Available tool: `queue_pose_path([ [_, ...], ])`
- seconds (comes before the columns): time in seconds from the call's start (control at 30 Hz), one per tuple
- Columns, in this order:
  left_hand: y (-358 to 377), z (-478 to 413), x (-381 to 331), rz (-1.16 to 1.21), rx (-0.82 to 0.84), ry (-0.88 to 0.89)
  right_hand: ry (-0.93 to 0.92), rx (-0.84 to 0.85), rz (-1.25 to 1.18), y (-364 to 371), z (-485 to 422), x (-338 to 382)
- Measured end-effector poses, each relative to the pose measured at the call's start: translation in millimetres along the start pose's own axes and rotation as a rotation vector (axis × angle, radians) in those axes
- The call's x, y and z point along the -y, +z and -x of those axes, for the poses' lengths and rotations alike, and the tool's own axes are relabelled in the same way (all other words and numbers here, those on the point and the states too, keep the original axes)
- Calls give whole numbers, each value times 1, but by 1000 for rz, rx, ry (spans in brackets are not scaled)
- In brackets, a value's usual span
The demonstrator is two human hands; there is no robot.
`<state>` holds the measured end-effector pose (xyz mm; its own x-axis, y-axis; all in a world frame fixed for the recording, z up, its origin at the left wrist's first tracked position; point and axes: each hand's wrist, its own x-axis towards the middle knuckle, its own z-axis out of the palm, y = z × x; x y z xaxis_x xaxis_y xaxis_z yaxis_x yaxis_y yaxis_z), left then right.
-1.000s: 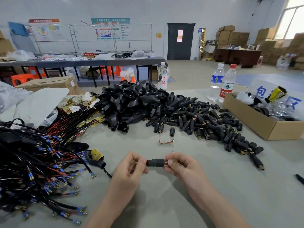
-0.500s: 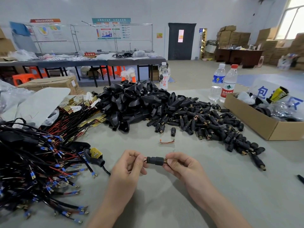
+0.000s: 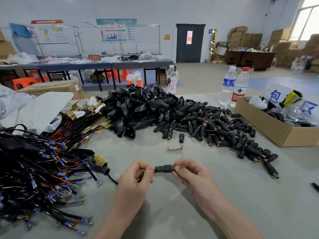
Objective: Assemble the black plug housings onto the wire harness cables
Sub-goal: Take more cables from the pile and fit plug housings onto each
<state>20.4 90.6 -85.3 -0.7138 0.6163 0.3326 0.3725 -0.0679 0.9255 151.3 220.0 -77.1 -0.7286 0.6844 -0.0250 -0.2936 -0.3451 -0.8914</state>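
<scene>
The left hand (image 3: 138, 176) and the right hand (image 3: 191, 173) pinch one small black plug housing (image 3: 163, 168) between their fingertips (brass end toward the right), above the grey table (image 3: 241, 204).

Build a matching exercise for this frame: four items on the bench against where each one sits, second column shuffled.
Column one
1. black plug
2. cardboard box
3. wire bundle
4. copper strip

Column two
A. right edge of the table
B. left side of the table
C. pinched between the left hand and the right hand
D. lying alone just beyond the hands

Pairs: 1-C, 2-A, 3-B, 4-D
</scene>
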Motion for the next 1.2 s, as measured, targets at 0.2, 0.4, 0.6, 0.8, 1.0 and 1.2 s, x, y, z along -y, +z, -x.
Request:
queue_pose_path([
  [0.2, -1, -2, 1, 40, 11, 26, -11, -2, -52, 0, -1, 1],
  [0.4, -2, 0, -2, 50, 23, 34, -21, 14, -65, -1, 0, -2],
  [0.6, -3, 1, -4, 1, 24, 32, -53, -13, -36, -1, -1, 2],
  [0.8, -6, 0, 0, -131, 16, 93, -45, -102, -51, -2, -2, 3],
  [1.0, -7, -1, 3, -249, 59, 143, -22, -85, -64, -1, 0, 4],
  [1.2, -9, 2, 2, -317, 97, 154, -20, -100, -14, -3, 0, 7],
])
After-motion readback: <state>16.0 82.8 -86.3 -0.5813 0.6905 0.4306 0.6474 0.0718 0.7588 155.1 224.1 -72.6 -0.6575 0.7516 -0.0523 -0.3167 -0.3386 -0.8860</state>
